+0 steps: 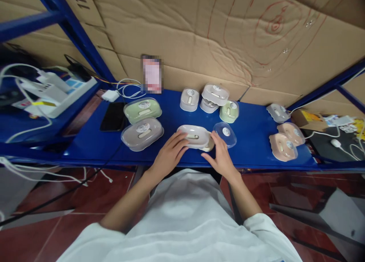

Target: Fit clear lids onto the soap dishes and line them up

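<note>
A pale cream soap box (195,135) lies near the front edge of the blue shelf (251,132). My left hand (169,155) rests its fingers on the box's left end. My right hand (221,155) touches its right end, fingers stretched forward. A clear lid (225,134) with a round sticker lies just right of the box, beside my right fingers. Both hands press against the box from either side.
A green box (142,110) and a grey box (142,133) sit to the left, several small boxes (215,98) at the back, pink ones (283,145) on the right. A black phone (113,116), cables and a power strip (54,91) lie left. Cardboard lines the back.
</note>
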Demonstrator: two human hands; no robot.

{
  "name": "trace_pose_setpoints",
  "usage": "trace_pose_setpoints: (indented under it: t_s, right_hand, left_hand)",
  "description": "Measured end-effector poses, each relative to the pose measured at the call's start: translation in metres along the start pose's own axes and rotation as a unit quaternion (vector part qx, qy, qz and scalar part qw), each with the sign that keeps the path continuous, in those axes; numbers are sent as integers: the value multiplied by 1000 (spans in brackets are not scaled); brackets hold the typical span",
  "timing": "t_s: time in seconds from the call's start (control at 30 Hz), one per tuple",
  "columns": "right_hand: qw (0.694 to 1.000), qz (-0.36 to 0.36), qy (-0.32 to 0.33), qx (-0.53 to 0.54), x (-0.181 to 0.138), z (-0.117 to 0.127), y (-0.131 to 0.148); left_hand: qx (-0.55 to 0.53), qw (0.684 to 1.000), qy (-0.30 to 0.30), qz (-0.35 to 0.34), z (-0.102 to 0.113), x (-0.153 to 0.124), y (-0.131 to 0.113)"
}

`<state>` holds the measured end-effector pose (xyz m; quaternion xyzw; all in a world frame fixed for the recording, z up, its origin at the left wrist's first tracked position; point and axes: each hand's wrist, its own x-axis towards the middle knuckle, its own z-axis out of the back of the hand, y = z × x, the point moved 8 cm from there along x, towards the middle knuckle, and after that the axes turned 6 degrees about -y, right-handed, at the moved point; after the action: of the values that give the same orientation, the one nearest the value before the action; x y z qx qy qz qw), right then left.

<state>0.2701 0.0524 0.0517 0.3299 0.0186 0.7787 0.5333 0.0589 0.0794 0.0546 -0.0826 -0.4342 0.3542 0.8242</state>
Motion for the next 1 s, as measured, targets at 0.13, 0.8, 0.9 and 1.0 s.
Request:
trace_pose_setpoints:
  t_s: [0.13,0.8,0.9,1.0]
  right_hand:
    - [998,45,18,-42,6,-6,9]
    - [997,67,30,-38,10,-12,3]
    - [995,77,33,-62,8,-10,3]
    - [990,-36,-30,-131,5,5,-30]
  left_hand:
    - [-5,994,83,-69,-14,22,-4]
    - [61,988,123,-67,-34,36,10]
    - [70,989,112,-62,-28,24,10]
    - [69,993,88,-38,-21,16,12]
